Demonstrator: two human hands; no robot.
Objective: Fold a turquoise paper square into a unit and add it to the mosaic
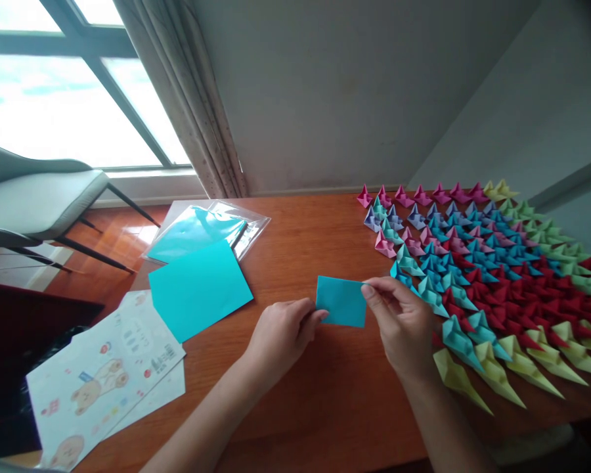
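Observation:
A small rectangle of blue paper (341, 302) is held up over the middle of the table, between my two hands. My left hand (286, 332) pinches its lower left side between thumb and fingers. At the upper right corner, my right hand (398, 322) grips it with thumb and forefinger. The paper looks flat; whether it is folded in layers I cannot tell. Several folded paper boats (502, 295) in red, blue, yellow, green, pink and purple stand in rows close to the right of my right hand.
Left on the wooden table (305, 230) lie a larger blue sheet (201, 289), a clear plastic packet (197, 230) with blue paper, and white sheets with bear drawings (103, 381). A grey chair (44, 197) stands beyond the left edge. A wall and curtain (192, 98) rise behind.

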